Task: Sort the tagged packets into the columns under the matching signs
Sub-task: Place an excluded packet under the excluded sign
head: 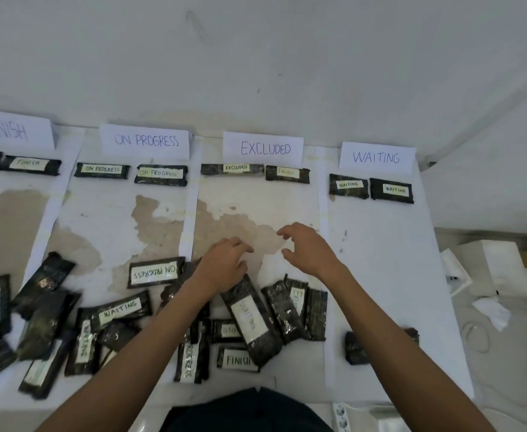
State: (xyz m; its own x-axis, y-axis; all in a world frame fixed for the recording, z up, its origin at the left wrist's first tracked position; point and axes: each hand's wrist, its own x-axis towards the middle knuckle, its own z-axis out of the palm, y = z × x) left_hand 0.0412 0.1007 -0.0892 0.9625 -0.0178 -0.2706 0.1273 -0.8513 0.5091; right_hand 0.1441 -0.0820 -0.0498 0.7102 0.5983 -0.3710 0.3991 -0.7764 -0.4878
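Head view, white tabletop point(380, 275), four signs point(263, 148) across the upper middle, two sorted packets point(101, 170) under each, loose packets point(118, 310) heaped lower left to centre, left hand point(224, 266) loosely curled just above a WAITING packet point(253, 322), right hand point(307, 249) spread wide, holding nothing.

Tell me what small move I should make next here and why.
Probably grip the WAITING-tagged packet at your left hand and carry it right, below the two packets under the WAITING sign. Its tag matches that sign, it lies on top of the pile, and your right hand hovers open, holding nothing.
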